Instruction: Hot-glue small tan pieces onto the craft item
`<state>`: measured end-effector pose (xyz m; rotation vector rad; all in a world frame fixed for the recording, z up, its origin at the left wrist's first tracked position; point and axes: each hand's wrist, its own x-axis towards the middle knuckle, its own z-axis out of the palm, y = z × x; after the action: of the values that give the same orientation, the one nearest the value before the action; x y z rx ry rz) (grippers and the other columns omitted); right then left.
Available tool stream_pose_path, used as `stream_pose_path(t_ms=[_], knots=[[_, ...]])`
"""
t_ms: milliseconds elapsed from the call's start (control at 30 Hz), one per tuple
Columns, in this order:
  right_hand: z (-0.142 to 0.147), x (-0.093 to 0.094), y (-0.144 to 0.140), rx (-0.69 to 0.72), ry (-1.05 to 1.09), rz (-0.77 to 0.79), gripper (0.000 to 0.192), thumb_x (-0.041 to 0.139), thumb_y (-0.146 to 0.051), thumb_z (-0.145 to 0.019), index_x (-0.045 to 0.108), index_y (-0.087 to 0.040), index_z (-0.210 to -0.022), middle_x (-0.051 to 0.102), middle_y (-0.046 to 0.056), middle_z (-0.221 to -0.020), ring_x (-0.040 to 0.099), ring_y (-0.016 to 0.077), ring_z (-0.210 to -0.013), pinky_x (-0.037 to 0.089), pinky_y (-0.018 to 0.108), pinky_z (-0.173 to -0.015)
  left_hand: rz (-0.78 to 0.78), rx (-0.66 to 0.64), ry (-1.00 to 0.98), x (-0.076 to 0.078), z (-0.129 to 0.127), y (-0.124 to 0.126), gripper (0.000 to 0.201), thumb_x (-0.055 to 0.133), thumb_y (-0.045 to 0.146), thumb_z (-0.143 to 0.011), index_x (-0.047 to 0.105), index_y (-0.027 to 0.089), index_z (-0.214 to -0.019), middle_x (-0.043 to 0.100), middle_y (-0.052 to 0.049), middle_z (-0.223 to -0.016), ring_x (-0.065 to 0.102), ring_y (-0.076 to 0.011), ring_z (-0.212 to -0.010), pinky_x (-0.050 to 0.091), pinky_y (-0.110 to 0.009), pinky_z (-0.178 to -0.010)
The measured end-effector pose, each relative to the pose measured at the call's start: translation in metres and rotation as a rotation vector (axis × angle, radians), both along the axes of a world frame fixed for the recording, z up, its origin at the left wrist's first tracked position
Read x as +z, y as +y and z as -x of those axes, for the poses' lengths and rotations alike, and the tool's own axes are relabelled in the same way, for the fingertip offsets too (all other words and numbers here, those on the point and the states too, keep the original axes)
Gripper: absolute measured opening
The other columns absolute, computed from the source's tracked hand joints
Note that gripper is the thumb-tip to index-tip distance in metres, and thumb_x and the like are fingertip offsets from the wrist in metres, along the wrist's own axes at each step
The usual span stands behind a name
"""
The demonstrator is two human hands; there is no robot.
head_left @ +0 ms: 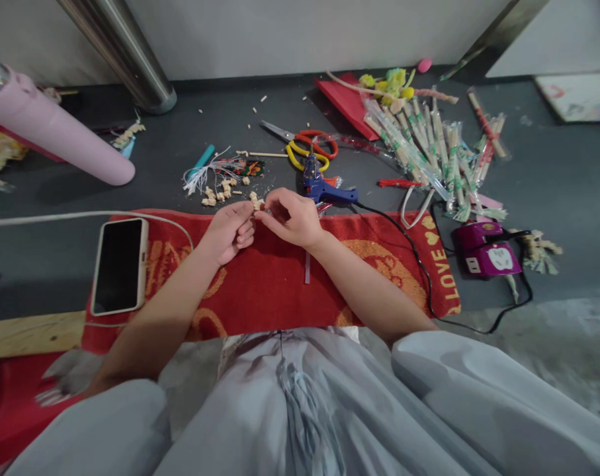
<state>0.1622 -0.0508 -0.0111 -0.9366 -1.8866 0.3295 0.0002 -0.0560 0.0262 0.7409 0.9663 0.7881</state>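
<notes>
My left hand (230, 230) and my right hand (292, 217) meet over the far edge of a red towel (270, 284). Between their fingertips they pinch a small pale wooden piece (257, 205). More small pale pieces (220, 193) lie scattered on the dark floor just beyond my left hand. A blue glue gun (324, 190) lies right behind my right hand, its black cord running off to the right. Yellow and red scissors (307, 149) rest further back.
A phone (120, 264) lies on the towel's left end. Wrapped chopstick packs (428, 149) are piled at the back right beside a red card (346, 99). A purple power strip (485, 250) sits right. A pink tube (56, 129) and metal pole (126, 53) stand left.
</notes>
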Motion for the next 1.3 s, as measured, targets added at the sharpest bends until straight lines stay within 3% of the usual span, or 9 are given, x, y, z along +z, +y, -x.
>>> stream_pose_path(t_ms=[233, 367, 633, 933, 1300], knots=[[-0.0009, -0.0028, 0.0017, 0.007, -0.069, 0.017, 0.025, 0.048, -0.036, -0.095, 0.061, -0.019, -0.107, 0.063, 0.002, -0.078, 0.056, 0.0115, -0.067, 0.046, 0.025, -0.065, -0.068, 0.015, 0.030, 0.0005, -0.0006, -0.0013, 0.030, 0.078, 0.031, -0.070, 0.053, 0.019, -0.080, 0.038, 0.013, -0.038, 0.027, -0.0015, -0.031, 0.018, -0.013, -0.033], [-0.0011, -0.0042, 0.0022, 0.026, -0.096, 0.018, 0.023, 0.046, -0.029, -0.096, 0.064, -0.020, -0.107, 0.064, 0.003, -0.082, 0.058, 0.0115, -0.070, 0.045, 0.024, -0.064, -0.093, 0.004, 0.013, 0.0000, -0.0002, -0.0016, 0.036, 0.083, 0.034, -0.064, 0.053, 0.018, -0.076, 0.039, 0.012, -0.039, 0.028, -0.0009, -0.031, 0.019, -0.014, -0.033], [-0.0010, -0.0003, 0.0021, -0.004, -0.079, 0.044, 0.029, 0.046, -0.039, -0.097, 0.062, -0.018, -0.107, 0.066, 0.006, -0.088, 0.061, 0.0133, -0.077, 0.048, 0.026, -0.069, -0.071, 0.075, 0.058, 0.0016, -0.0017, -0.0008, 0.021, 0.073, 0.028, -0.074, 0.055, 0.018, -0.077, 0.036, 0.012, -0.037, 0.026, -0.0019, -0.030, 0.018, -0.014, -0.032], [-0.0014, 0.0006, 0.0009, 0.019, -0.103, 0.053, 0.028, 0.045, -0.037, -0.097, 0.061, -0.017, -0.107, 0.066, 0.006, -0.086, 0.062, 0.0130, -0.076, 0.048, 0.025, -0.067, -0.075, 0.038, 0.055, 0.0011, -0.0018, -0.0011, 0.026, 0.075, 0.033, -0.072, 0.054, 0.017, -0.071, 0.037, 0.011, -0.037, 0.027, -0.0017, -0.031, 0.019, -0.014, -0.032], [0.0005, -0.0035, 0.0009, 0.092, -0.076, -0.050, 0.022, 0.050, -0.028, -0.092, 0.064, -0.015, -0.104, 0.070, 0.006, -0.087, 0.063, 0.0118, -0.075, 0.048, 0.023, -0.065, -0.107, 0.051, 0.059, -0.0027, -0.0004, -0.0012, 0.022, 0.075, 0.022, -0.066, 0.054, 0.016, -0.061, 0.036, 0.010, -0.031, 0.026, -0.0012, -0.026, 0.020, -0.014, -0.030]])
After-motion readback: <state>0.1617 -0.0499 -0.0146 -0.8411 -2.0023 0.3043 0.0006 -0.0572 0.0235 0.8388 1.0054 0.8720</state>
